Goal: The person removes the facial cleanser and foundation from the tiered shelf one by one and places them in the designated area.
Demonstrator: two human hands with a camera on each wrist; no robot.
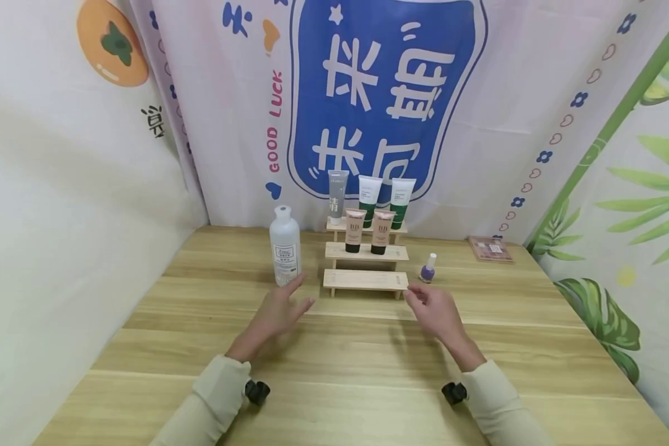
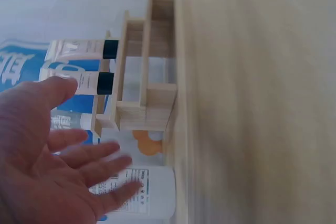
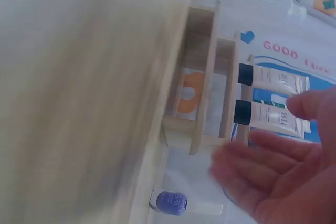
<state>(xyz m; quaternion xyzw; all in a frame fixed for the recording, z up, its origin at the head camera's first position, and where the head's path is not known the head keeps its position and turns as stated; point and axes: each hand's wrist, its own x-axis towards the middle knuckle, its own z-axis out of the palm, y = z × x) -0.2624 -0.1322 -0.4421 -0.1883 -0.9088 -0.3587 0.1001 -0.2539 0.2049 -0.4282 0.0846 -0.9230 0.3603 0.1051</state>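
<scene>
Rack between bottle and nail polish

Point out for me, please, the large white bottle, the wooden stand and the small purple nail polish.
Large white bottle [image 1: 285, 254]: head view, on its front label.
Wooden stand [image 1: 365, 279]: head view, on the top of its lowest step.
Small purple nail polish [image 1: 427, 273]: head view, on its purple body, below the white cap.

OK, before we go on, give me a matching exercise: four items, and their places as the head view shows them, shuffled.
1. BB cream tubes
2. Grey tube
3. Purple nail polish bottle
4. White labelled bottle

A. On the table, left of the wooden stand
B. Top tier
C. On the table, right of the stand
D. Middle tier

Pairs: 1-D, 2-B, 3-C, 4-A
</scene>
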